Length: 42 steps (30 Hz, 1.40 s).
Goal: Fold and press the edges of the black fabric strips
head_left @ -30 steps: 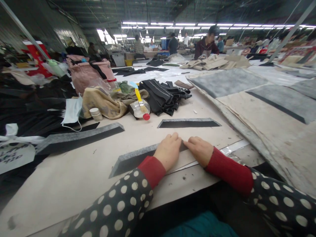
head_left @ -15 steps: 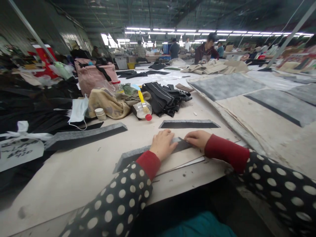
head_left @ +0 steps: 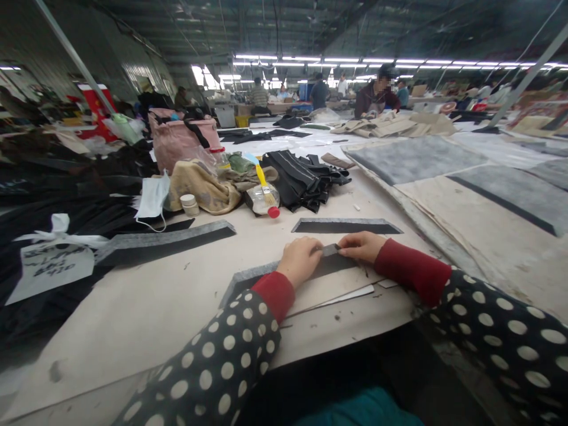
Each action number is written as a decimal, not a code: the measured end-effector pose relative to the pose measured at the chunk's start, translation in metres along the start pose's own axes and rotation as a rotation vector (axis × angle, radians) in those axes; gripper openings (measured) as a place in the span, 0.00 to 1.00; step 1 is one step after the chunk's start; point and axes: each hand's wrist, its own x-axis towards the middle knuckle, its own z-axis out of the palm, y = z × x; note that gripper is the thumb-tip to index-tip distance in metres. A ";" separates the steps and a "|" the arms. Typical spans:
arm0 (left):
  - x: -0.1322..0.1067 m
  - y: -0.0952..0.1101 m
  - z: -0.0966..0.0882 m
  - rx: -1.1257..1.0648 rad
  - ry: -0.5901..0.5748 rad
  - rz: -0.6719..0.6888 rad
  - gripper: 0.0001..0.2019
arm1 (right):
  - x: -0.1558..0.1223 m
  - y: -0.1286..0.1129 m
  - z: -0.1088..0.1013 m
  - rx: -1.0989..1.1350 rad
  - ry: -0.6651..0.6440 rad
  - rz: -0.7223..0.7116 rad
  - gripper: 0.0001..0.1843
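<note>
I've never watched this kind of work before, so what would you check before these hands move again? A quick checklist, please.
1. Left hand on the dark strip: ok.
2. Right hand near the strip's right end: ok, fingertips at its edge.
3. Strip flat beneath the fingers: cannot tell, partly hidden.
4. Yellow-handled brush away from both hands: ok.
5. No other strip close by: not ok, a second strip lies just beyond.

Ahead of you, rows of fluorescent tubes (head_left: pixel 341 60) glow beneath a dark ribbed ceiling (head_left: pixel 195 29). Bright windows (head_left: pixel 204 77) show far off, a corrugated wall (head_left: pixel 104 53) rises on your left, and your pale-topped worktable (head_left: pixel 133 331) spreads out below.
</note>
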 end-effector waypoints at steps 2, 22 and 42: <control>0.004 0.001 0.002 -0.016 0.009 0.003 0.08 | 0.003 0.001 -0.001 -0.080 0.050 -0.049 0.14; 0.008 0.002 0.006 -0.031 -0.007 0.006 0.10 | 0.008 0.009 -0.002 -0.422 0.100 -0.520 0.12; -0.001 -0.021 -0.012 -0.047 -0.065 0.146 0.14 | -0.009 -0.021 0.028 -0.977 0.252 -0.463 0.15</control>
